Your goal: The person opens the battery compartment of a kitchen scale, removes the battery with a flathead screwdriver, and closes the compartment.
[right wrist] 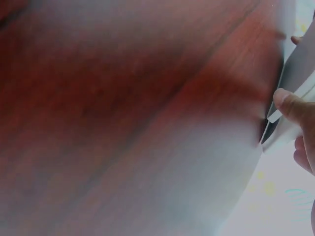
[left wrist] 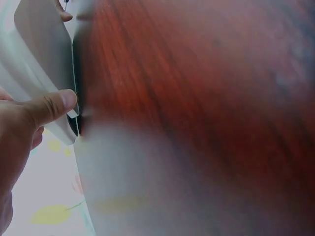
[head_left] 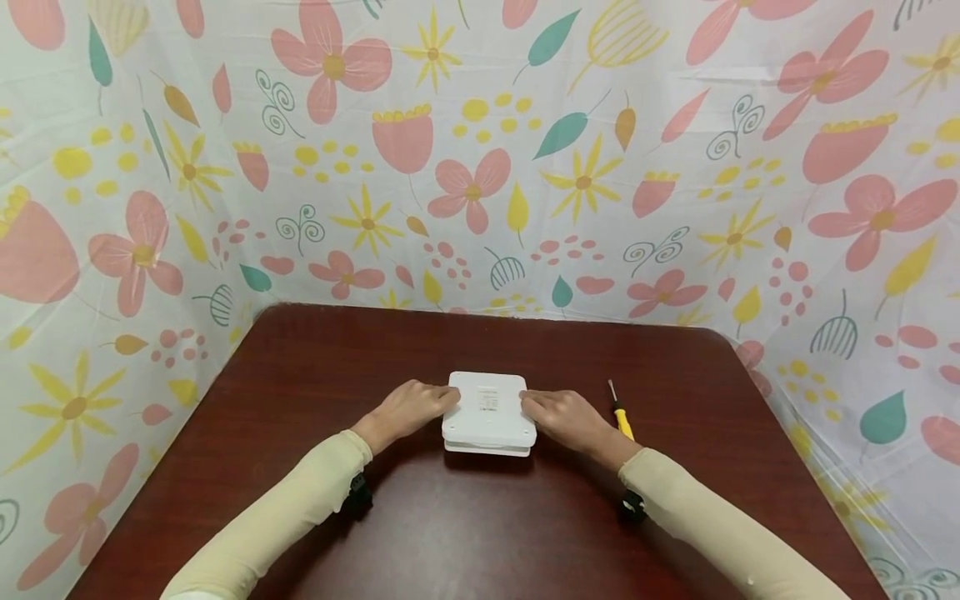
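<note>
A flat, square white plastic device [head_left: 489, 408] with rounded corners sits at the middle of the table, a printed label on its upward face. It has two layers, with a gap along the front side. My left hand [head_left: 414, 410] grips its left edge, and my right hand [head_left: 564, 418] grips the right edge. In the left wrist view the thumb of the left hand [left wrist: 29, 118] lies along the device's side [left wrist: 42, 44]. The right wrist view likewise has the right hand [right wrist: 300, 115] with its thumb against the device [right wrist: 280, 132]; other fingers curl behind.
A screwdriver [head_left: 621, 417] with a yellow handle lies right of the device, partly hidden behind my right forearm. The dark reddish-brown table [head_left: 480, 533] reaches back to a flower-patterned sheet [head_left: 480, 167], which also hangs along both sides.
</note>
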Tool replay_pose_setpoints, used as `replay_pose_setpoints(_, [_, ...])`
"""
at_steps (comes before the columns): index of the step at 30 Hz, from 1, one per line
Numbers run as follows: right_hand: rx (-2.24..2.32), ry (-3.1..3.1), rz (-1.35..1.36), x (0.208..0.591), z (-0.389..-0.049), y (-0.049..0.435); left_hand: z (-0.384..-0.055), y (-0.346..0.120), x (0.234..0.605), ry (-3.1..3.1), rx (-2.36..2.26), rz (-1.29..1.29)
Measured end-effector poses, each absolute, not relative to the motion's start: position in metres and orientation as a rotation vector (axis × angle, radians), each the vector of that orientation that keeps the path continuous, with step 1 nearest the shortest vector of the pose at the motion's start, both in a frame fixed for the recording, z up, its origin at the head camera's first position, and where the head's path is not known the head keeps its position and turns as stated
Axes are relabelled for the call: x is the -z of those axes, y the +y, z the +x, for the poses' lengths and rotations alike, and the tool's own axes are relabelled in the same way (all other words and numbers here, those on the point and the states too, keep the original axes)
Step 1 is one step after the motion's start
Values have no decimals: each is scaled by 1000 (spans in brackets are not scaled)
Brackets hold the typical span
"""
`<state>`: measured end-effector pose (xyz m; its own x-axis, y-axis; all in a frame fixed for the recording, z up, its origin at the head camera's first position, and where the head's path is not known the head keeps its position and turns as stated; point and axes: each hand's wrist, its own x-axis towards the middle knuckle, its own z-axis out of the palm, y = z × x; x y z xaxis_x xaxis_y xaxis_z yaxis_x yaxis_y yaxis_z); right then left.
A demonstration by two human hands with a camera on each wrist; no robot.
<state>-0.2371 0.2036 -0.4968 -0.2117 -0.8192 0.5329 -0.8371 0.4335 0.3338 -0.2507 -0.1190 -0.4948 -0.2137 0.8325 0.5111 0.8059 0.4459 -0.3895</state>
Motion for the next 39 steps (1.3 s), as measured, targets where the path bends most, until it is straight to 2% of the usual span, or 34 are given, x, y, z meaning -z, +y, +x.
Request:
replay_pose_setpoints(21, [74, -2038, 1499, 490, -230, 208, -245, -129, 498, -2114, 187, -1413])
replay_pose_setpoints(39, [102, -2108, 1510, 490, -222, 213, -238, -133, 499, -2131, 155, -1442])
